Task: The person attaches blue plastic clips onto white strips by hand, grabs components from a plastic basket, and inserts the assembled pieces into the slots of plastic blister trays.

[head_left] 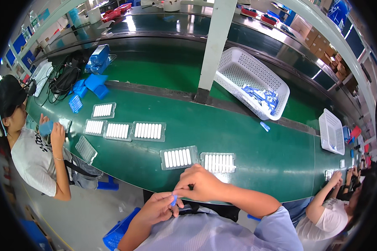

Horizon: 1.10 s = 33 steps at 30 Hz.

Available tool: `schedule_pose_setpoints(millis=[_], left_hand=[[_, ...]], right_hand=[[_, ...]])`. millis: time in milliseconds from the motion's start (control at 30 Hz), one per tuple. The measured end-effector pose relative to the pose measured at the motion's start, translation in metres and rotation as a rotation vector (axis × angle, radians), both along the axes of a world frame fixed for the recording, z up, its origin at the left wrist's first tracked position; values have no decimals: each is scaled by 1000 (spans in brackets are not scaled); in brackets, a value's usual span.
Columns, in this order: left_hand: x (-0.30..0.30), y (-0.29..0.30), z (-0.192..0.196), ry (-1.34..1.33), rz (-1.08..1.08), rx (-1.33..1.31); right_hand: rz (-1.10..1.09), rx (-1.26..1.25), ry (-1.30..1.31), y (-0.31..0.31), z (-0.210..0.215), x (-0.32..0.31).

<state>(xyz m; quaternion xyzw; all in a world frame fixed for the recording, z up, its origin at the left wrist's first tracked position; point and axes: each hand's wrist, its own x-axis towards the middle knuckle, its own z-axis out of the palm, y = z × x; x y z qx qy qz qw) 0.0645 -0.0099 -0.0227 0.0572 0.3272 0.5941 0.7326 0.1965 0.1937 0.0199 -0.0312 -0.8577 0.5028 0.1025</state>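
My left hand [158,206] is closed over the table's near edge, with a small blue piece [174,201] pinched in its fingers. From the right, my right hand [202,184] comes in with thumb and forefinger pinched at the upper end of the same piece. The piece is too small and too covered to tell its kind. Just beyond my hands lie two clear plastic trays, a left one [179,158] and a right one [218,162], each with a row of white oblong pieces. My right knuckles are close to the right tray.
More filled clear trays [118,131] lie left on the green table [255,150], near an unfilled one [86,149]. A white basket [276,83] holds blue-and-white pieces; one blue piece [264,126] lies outside it. A white post [213,50] stands mid-table. People work at both sides.
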Motion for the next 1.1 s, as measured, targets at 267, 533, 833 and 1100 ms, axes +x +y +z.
schedule_pose_setpoints(millis=[267, 533, 833, 1100], left_hand=[[-4, -3, -4, 33, 11, 17], [-7, -4, -2, 33, 56, -21], [-57, -4, 4, 348, 456, -23], [-67, -7, 8, 439, 567, -112]], right_hand=[[-492, 597, 274, 63, -23, 6], [-191, 694, 9, 58, -14, 19], [-249, 622, -6, 64, -4, 24], [-269, 716, -4, 56, -8, 19]])
